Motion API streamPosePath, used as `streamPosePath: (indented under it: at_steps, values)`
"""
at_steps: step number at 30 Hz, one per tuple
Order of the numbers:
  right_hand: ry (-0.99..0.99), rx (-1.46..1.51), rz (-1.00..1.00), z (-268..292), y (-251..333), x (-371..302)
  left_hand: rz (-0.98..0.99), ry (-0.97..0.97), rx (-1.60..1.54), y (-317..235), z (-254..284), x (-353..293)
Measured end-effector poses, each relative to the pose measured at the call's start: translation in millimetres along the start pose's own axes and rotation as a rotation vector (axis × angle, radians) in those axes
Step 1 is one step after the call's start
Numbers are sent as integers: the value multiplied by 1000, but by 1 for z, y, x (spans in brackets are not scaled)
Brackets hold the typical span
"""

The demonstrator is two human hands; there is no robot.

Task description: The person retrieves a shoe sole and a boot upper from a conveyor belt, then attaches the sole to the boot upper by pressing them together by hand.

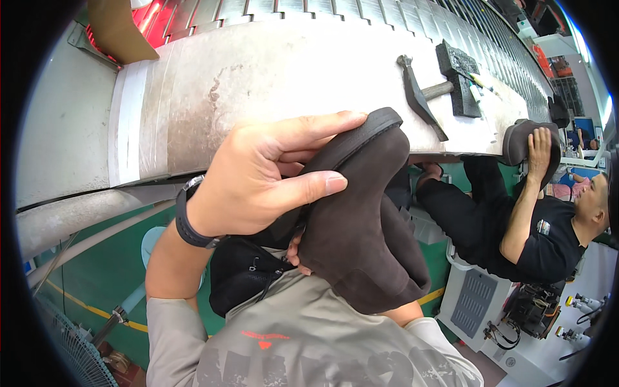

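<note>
A: Which objects are surrounding the boot point(354, 238), in order of size?

B: A seated co-worker point(548, 248) in black is occupying the right side, holding a second brown shoe point(516, 143) at the edge of the bench point(290, 71). A white machine housing point(474, 303) is standing nearby, and a fan point(74, 348) is filling the lower left corner. A cardboard flap point(119, 32) is rising at the bench's far left. Beyond the boot, a black block point(459, 77) and a hammer point(422, 100) are lying close together.

A: What is obstructing the view?

B: The boot is concealing most of the right hand point(294, 253); a few fingers are showing at its left edge, so the full hold cannot be told. The left hand point(248, 168) is covering part of the sole point(354, 138) while grasping it, thumb on the sidewall, index finger extending toward the toe.

A: And the orientation?

B: Positioned before the person's grey shirt point(309, 329), the boot is pointing its toe up and rightward. The sole's long axis is running from lower left to upper right; the shaft is extending downward.

A: The setting?

B: The pale, stained benchtop is dominating; a metal roller conveyor point(309, 9) is running behind it, and green flooring point(461, 193) is showing below.
</note>
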State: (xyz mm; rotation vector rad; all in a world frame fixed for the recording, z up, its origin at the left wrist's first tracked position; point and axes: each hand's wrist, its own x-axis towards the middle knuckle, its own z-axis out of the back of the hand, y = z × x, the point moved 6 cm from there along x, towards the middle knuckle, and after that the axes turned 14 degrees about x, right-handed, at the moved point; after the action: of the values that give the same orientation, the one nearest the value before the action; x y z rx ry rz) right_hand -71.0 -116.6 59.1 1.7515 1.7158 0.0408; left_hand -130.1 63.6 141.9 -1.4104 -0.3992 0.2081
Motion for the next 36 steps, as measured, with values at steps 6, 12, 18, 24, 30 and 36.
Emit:
streamPosePath:
  at_steps: [6,12,18,24,30,36]
  values:
    - [-36,21,-136,-21,16,-7,49,-94,36,16,-7,-15]
    - [-10,310,-271,10,-8,1,192,-136,18,33,-13,-24]
    - [149,489,-374,47,-19,14,147,-171,-129,28,-23,-26]
    - [-70,563,-398,42,-13,8,286,-170,-47,40,-31,-32]
    - [-168,-72,142,-4,14,-14,322,-288,239,33,-34,-37]
    - [129,-65,-191,-28,40,-11,2,-325,425,12,-17,-13]
